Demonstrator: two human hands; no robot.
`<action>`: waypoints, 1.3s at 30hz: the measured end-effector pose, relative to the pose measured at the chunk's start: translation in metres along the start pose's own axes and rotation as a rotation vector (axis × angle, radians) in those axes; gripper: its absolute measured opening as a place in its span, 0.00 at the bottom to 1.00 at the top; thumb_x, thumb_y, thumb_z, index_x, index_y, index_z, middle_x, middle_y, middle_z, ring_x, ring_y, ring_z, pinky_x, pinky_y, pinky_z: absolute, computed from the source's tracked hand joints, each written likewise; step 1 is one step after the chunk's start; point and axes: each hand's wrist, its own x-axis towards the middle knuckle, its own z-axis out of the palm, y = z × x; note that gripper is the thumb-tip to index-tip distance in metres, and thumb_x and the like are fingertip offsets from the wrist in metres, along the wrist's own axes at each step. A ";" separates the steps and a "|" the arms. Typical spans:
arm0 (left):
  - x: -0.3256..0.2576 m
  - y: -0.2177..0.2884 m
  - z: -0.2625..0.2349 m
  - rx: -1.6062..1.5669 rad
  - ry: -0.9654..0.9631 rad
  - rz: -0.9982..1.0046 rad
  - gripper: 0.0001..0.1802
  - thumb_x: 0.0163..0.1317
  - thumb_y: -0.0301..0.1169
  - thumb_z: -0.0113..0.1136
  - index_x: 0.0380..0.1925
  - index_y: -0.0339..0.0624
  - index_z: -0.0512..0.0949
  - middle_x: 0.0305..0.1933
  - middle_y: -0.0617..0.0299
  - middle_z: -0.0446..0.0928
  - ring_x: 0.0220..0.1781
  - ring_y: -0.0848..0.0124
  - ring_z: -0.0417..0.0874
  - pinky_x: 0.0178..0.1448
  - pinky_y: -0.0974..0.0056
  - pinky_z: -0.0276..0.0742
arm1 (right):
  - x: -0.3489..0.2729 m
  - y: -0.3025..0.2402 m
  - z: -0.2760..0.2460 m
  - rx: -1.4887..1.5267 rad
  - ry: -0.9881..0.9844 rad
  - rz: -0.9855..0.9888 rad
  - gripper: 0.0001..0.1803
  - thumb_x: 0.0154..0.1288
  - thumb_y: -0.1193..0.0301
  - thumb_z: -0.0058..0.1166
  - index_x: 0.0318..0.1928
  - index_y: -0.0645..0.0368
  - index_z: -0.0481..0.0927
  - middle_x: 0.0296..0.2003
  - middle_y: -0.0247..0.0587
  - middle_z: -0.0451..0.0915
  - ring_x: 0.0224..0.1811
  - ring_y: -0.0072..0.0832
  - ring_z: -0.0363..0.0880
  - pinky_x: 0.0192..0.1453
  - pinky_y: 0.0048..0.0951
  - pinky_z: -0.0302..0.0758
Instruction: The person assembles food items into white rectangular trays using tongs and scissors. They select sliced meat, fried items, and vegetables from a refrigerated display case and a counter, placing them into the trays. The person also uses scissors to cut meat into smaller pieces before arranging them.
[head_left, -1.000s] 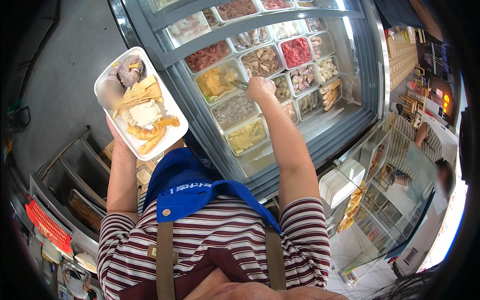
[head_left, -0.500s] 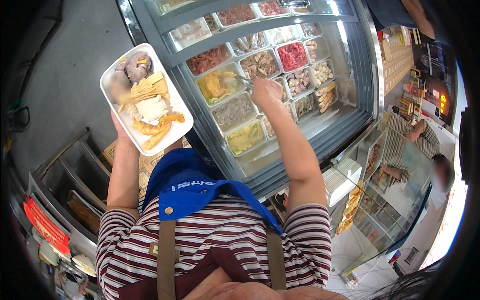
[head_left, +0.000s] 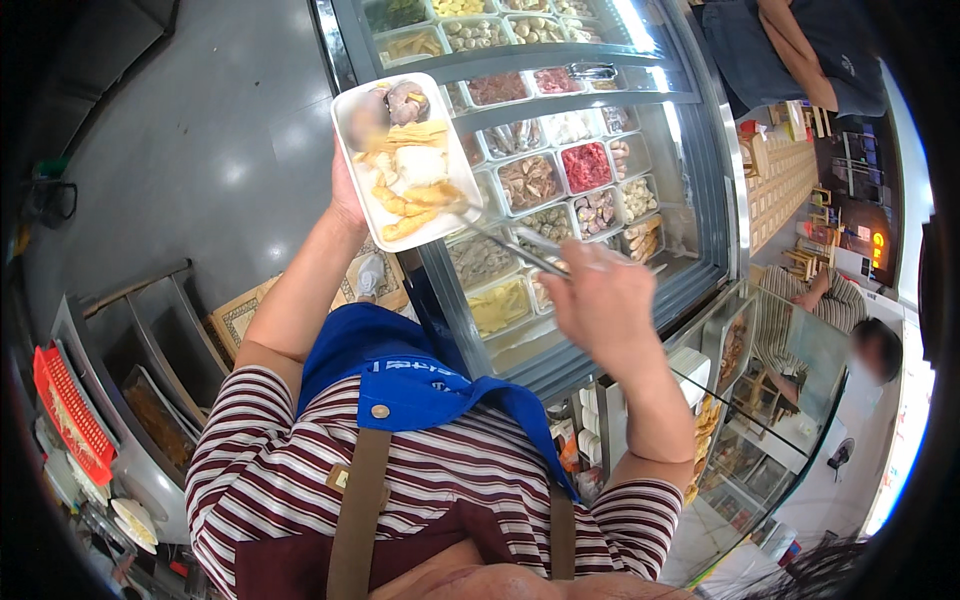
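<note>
My left hand (head_left: pixel 346 190) grips the left edge of a white rectangular tray (head_left: pixel 458 165), held up beside the glass-fronted food case. On it lie dark grey rounded pieces (head_left: pixel 408 102), pale yellow strips (head_left: pixel 418 134), a whitish block (head_left: pixel 421 168) and golden-brown pieces (head_left: pixel 405 207). Metal tongs (head_left: pixel 515 250) are in my closed right hand (head_left: pixel 605 300), which is slightly smeared by motion. Their blurred tips reach the tray's lower right corner, by the golden-brown pieces. Whether something is between the tips I cannot make out.
The open case holds several tubs: red meat (head_left: pixel 586 166), brownish slices (head_left: pixel 530 183), yellow slices (head_left: pixel 498 305). Its grey frame (head_left: pixel 560 60) crosses above. A glass cabinet (head_left: pixel 780 370) stands at right, with a person (head_left: pixel 800 310) behind it. Metal racks (head_left: pixel 150 340) stand at left.
My right hand has drawn the tongs out of the case, down and right, with the tips now at the tray. The tray in my left hand has moved right, closer to the case.
</note>
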 end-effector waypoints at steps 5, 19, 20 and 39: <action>-0.007 -0.003 0.005 0.020 0.034 0.040 0.39 0.64 0.61 0.33 0.65 0.43 0.60 0.64 0.47 0.66 0.63 0.49 0.70 0.66 0.45 0.64 | -0.001 -0.019 0.014 -0.068 -0.070 -0.027 0.20 0.52 0.64 0.62 0.41 0.63 0.72 0.28 0.43 0.77 0.30 0.40 0.79 0.32 0.38 0.74; -0.053 0.017 -0.010 0.171 0.171 0.143 0.36 0.67 0.55 0.29 0.66 0.42 0.58 0.64 0.46 0.65 0.62 0.50 0.71 0.64 0.45 0.68 | -0.053 0.023 0.052 0.380 -0.123 0.422 0.18 0.53 0.61 0.62 0.37 0.59 0.73 0.24 0.44 0.76 0.28 0.45 0.76 0.33 0.41 0.73; -0.056 0.021 -0.014 0.192 0.190 0.166 0.36 0.66 0.55 0.29 0.66 0.43 0.58 0.64 0.46 0.66 0.61 0.50 0.71 0.63 0.46 0.69 | -0.073 0.030 0.095 0.361 -0.167 0.495 0.18 0.54 0.60 0.61 0.39 0.58 0.74 0.23 0.45 0.76 0.29 0.46 0.77 0.35 0.42 0.73; -0.079 -0.153 0.040 0.572 -0.191 -0.065 0.33 0.68 0.55 0.31 0.67 0.49 0.58 0.67 0.56 0.62 0.65 0.56 0.67 0.67 0.49 0.65 | -0.174 0.036 0.090 0.454 -0.072 -0.082 0.17 0.58 0.56 0.55 0.36 0.57 0.74 0.31 0.44 0.77 0.37 0.46 0.78 0.40 0.44 0.73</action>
